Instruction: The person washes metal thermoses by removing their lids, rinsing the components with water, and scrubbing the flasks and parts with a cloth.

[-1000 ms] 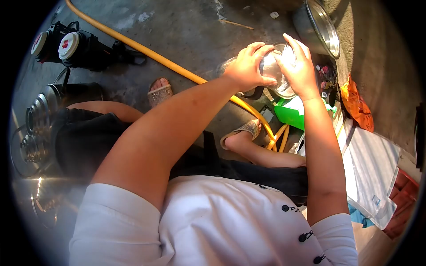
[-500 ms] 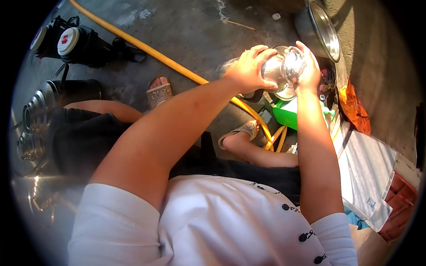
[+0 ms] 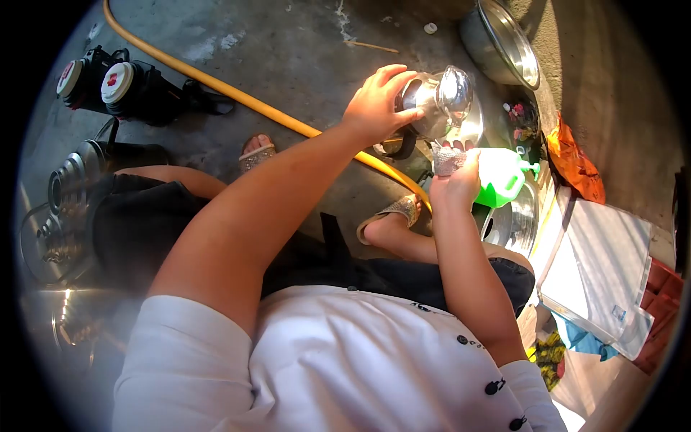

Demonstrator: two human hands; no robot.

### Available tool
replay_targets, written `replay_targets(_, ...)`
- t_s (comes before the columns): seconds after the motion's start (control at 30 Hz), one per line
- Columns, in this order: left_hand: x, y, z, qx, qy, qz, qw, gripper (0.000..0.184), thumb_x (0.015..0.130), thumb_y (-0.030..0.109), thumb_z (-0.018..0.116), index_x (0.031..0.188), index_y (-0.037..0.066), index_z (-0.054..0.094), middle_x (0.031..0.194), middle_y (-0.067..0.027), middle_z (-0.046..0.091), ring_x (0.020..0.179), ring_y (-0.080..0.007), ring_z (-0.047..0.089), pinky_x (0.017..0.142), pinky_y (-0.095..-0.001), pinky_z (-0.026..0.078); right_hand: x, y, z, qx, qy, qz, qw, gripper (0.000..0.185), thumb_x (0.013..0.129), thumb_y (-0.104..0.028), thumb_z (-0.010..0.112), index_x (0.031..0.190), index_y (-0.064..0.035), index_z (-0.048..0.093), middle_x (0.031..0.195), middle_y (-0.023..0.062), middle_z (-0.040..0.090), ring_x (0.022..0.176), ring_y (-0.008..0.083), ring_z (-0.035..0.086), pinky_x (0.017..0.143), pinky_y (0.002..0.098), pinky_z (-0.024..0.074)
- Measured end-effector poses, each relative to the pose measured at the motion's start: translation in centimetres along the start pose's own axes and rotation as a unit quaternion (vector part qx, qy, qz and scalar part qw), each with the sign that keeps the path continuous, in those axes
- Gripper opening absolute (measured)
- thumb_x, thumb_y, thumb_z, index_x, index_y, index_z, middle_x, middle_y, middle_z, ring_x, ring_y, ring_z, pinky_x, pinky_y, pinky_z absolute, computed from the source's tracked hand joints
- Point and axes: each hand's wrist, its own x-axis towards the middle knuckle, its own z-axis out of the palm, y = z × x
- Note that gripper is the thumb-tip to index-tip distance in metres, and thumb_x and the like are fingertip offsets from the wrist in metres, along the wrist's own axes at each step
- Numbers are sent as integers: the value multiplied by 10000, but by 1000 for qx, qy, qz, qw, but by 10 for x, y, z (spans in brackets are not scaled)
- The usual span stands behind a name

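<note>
My left hand [image 3: 378, 104] is closed around the side of a shiny, rounded metal vessel [image 3: 430, 108], which it holds tilted above the floor. My right hand [image 3: 455, 183] is just below the vessel, apart from it, fingers closed on a silvery scouring pad [image 3: 448, 160]. Right beside that hand is a bright green plastic jug [image 3: 502, 176] with a spout-like end. Under and beside the jug, part of a shiny metal basin [image 3: 525, 223] shows. Strong sunlight washes out detail around the vessel and pad.
A yellow hose [image 3: 266, 111] crosses the concrete floor. Stacked metal pots [image 3: 72, 169] and black containers with white lids [image 3: 119, 83] are at left. A large metal pot [image 3: 504, 43], an orange bag [image 3: 574, 162] and a clear plastic box [image 3: 601, 259] are at right.
My right hand has come away from the vessel, moving down and toward me, with the scouring pad now visible in it. My left hand, holding the vessel, has shifted slightly left.
</note>
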Motion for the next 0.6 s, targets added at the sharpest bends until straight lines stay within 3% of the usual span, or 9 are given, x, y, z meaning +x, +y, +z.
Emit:
replay_targets(0.1, -9, 19, -13, 20, 87, 53, 995, 450, 881, 353, 670, 1265, 136, 577, 1289, -104, 523, 1207, -328, 502, 994, -417, 441, -23, -3, -4, 3, 0, 94, 996, 393, 1027, -380, 466, 1222, -43, 516, 1083, 90, 577, 985, 259, 592, 910, 414, 487)
replay_targets(0.23, -30, 60, -13, -63, -67, 160, 983, 384, 947, 390, 545, 1187, 99, 620, 1205, -119, 584, 1161, -358, 531, 962, -432, 441, -39, -9, 19, 97, -144, 179, 968, 493, 1029, -492, 376, 1258, -70, 486, 1141, 97, 576, 1096, 255, 570, 975, 420, 459)
replay_targets(0.33, -32, 64, -9, -31, -51, 191, 980, 308, 963, 306, 537, 1131, 64, 626, 1110, -120, 621, 1099, -363, 558, 900, -426, 463, -58, -35, 45, 143, -245, 270, 920, 556, 1024, -526, 330, 1317, -78, 480, 1298, 130, 530, 1238, 273, 501, 1083, 440, 383)
replay_targets(0.4, -25, 56, -10, 16, -10, 54, 998, 242, 986, 240, 523, 1063, 32, 620, 1016, -116, 637, 990, -332, 585, 823, -399, 474, -56, -33, 41, 65, -286, 288, 911, 556, 1022, -517, 353, 1345, -77, 460, 1300, 128, 526, 1246, 268, 490, 1087, 439, 379)
replay_targets(0.43, -20, 50, -9, 17, -9, 53, 998, 242, 986, 240, 523, 1063, 32, 620, 1016, -116, 637, 990, -332, 585, 823, -399, 474, -55, -33, 39, -14, -322, 304, 897, 561, 1020, -508, 377, 1372, -75, 440, 1301, 127, 522, 1254, 264, 479, 1091, 438, 374)
replay_targets(0.47, -14, 42, -9, -95, 64, -48, 992, 230, 993, 230, 520, 1041, 24, 612, 1003, -113, 633, 943, -312, 584, 799, -386, 471, -51, -37, 38, -13, -321, 304, 897, 561, 1020, -508, 377, 1372, -75, 440, 1301, 127, 522, 1254, 264, 479, 1091, 438, 374)
replay_targets(0.5, -5, 35, -8, -203, 133, -146, 959, 222, 1001, 219, 517, 1019, 16, 604, 991, -110, 630, 897, -291, 584, 775, -373, 468, -46, -46, 39, -167, -343, 139, 914, 504, 1006, -445, 435, 1339, -70, 484, 1294, 128, 535, 1234, 247, 501, 1073, 418, 385)
replay_targets(0.57, 12, 34, -13, -180, 163, -146, 959, 245, 1010, 233, 507, 1031, 10, 607, 1006, -114, 624, 901, -277, 580, 781, -368, 464, -32, -63, 36, -441, -328, -200, 811, 392, 977, -319, 552, 1271, -60, 572, 1281, 132, 561, 1194, 213, 544, 1037, 377, 407)
replay_targets(0.6, 17, 34, -13, -158, 196, -148, 956, 267, 1020, 246, 498, 1044, 4, 609, 1021, -117, 618, 906, -262, 576, 788, -362, 460, -13, -65, 41, -410, -303, -258, 821, 365, 965, -303, 562, 1221, -47, 605, 1258, 132, 579, 1160, 220, 567, 1004, 370, 429)
